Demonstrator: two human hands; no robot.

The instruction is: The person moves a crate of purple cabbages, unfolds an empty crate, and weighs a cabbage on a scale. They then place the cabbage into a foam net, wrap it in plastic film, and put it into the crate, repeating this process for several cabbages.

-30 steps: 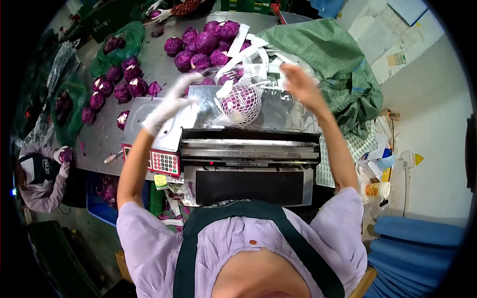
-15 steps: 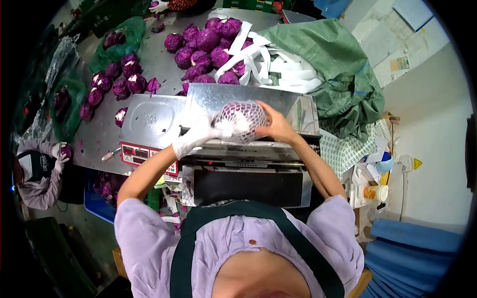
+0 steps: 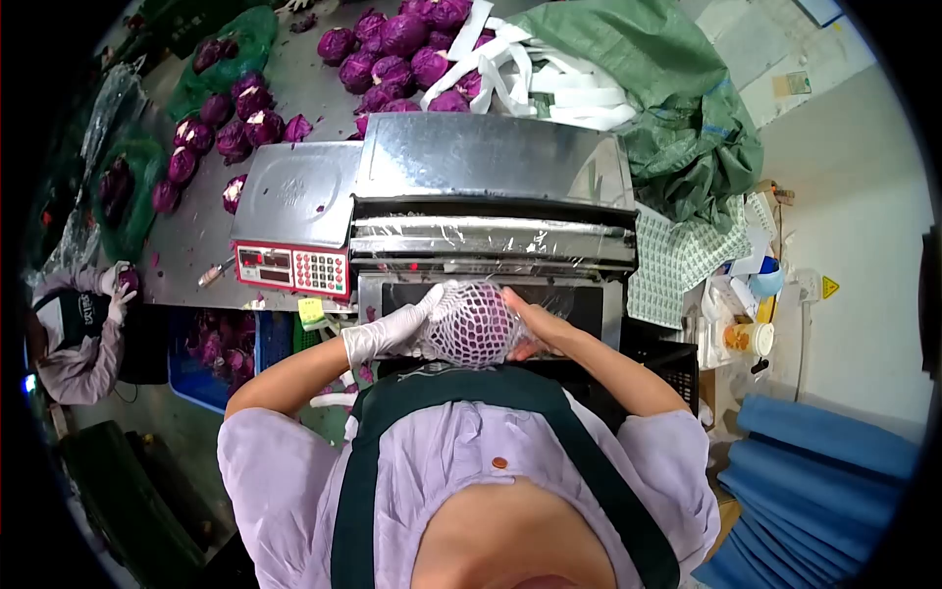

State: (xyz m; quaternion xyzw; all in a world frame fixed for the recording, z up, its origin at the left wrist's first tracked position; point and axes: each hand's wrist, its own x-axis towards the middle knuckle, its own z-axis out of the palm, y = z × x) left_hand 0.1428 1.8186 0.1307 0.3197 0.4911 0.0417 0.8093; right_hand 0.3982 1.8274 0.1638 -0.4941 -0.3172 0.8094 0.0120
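Between my two hands is a red cabbage in a white foam net, close to my apron. My left hand, in a white glove, grips its left side. Bare fingers of my right hand press its right side, with shiny clear film showing around them. Beneath and behind the cabbage lies the black plate of a film-wrapping machine. Farther back, a roll of clear film spans the machine in front of its metal top.
A red-framed scale stands left of the machine. Several bare red cabbages are piled behind, beside white foam strips and a green sack. At far left a co-worker handles a cabbage above a blue crate.
Both hands have brought the netted cabbage from above the machine's metal top toward my body, over the black plate. The film roll is now uncovered, and the view has tilted downward slightly.
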